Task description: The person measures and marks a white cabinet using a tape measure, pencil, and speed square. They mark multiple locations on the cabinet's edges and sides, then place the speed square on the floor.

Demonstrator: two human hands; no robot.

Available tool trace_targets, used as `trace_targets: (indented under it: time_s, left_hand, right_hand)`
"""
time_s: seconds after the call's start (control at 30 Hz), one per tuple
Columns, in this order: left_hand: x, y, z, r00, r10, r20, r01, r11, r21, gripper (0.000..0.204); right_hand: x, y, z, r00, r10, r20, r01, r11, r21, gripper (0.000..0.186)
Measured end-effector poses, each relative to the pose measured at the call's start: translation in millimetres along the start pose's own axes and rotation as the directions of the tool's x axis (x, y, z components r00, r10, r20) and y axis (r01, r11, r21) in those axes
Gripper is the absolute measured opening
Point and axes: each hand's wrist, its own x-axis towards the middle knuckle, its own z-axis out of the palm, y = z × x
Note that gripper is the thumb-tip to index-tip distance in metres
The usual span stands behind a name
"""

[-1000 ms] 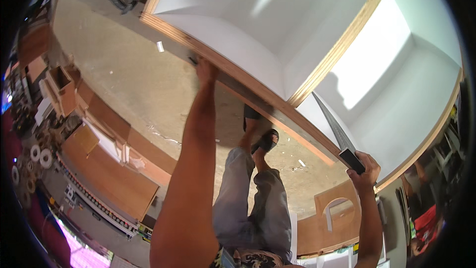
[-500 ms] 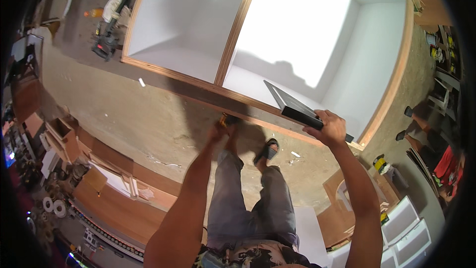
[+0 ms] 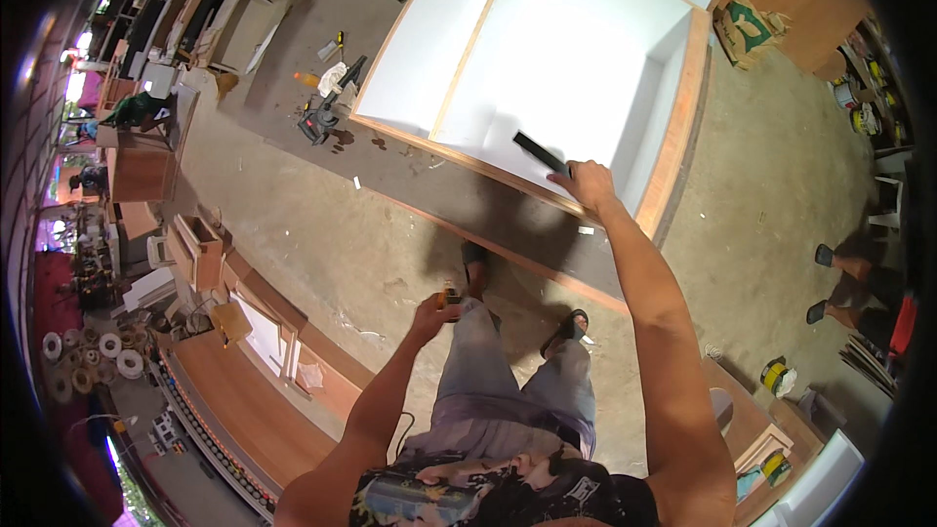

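My right hand (image 3: 590,183) is closed round one end of a black carpenter's square (image 3: 539,151), which appears edge-on as a dark bar. Hand and square are over the front edge of a large white-lined cabinet box (image 3: 556,49) with wooden edges and a divider; whether they touch it I cannot tell. Low on the left, beside my knee, my left hand (image 3: 429,317) grips a small yellow-and-black tool (image 3: 449,296). My fingers hide most of that tool, so its kind is unclear.
A dark power tool (image 3: 317,124) and a white cloth (image 3: 333,78) lie left of the cabinet. Further left are wooden boxes (image 3: 195,249) and a long wooden panel (image 3: 229,410). A paper sack (image 3: 750,31) stands at the back right. Another person's feet (image 3: 825,283) show at the right.
My view has pulled back from the cabinet. My right hand has raised and turned the square from lying slanted at the front edge. My left hand has come back nearer my knee.
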Motion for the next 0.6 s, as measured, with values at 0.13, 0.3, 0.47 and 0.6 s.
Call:
trace_targets:
  time_s: [0.13, 0.3, 0.47, 0.6]
  left_hand:
    - [-90.1, -8.9, 10.3, 0.959, -0.166, -0.231, 0.119, 0.971, -0.206, 0.028]
    - [-144.4, -62.8, 34.4, 0.935, -0.245, -0.256, 0.146, 0.925, -0.351, 0.028]
    - [-110.8, -66.0, 58.2, 0.885, -0.419, -0.205, 0.416, 0.907, -0.057, 0.047]
    - [-54.2, 7.4, 82.3, 0.928, -0.339, 0.157, 0.320, 0.938, 0.134, 0.045]
  right_hand:
    - [-77.7, 6.0, -78.0, 0.954, 0.058, -0.293, -0.021, 0.992, 0.126, 0.062]
    - [-207.9, 37.3, -130.4, 0.763, 0.381, -0.523, 0.282, 0.532, 0.798, 0.032]
    - [-362.6, 109.6, -95.1, 0.629, 0.657, -0.416, 0.395, 0.192, 0.899, 0.020]
    - [-497.6, 187.4, -31.0, 0.440, 0.862, -0.252, 0.255, 0.149, 0.955, 0.031]
